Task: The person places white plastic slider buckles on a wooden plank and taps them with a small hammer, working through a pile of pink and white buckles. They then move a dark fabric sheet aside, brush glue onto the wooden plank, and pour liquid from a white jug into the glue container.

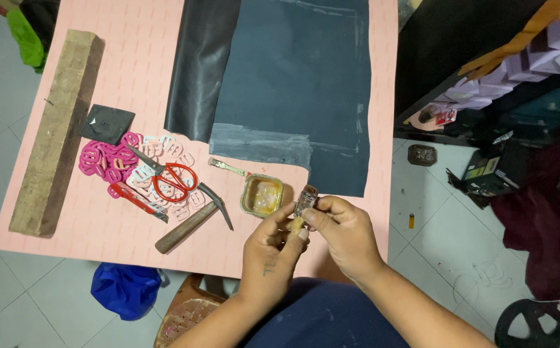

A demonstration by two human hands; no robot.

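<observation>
1. Your right hand (344,235) closes its fingers around a small brush (304,201), held above the pink board's (99,225) near edge.
2. Your left hand (270,251) pinches the brush's lower end, just beside the square glue tub (262,194).

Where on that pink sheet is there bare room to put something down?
Bare pink lies between the wooden block and the dark sheets, along the near edge below the hammer, and in a strip right of the dark sheets. It is crowded around the scissors, pink buckles and small tub, and where both hands hold a small brush.
</observation>
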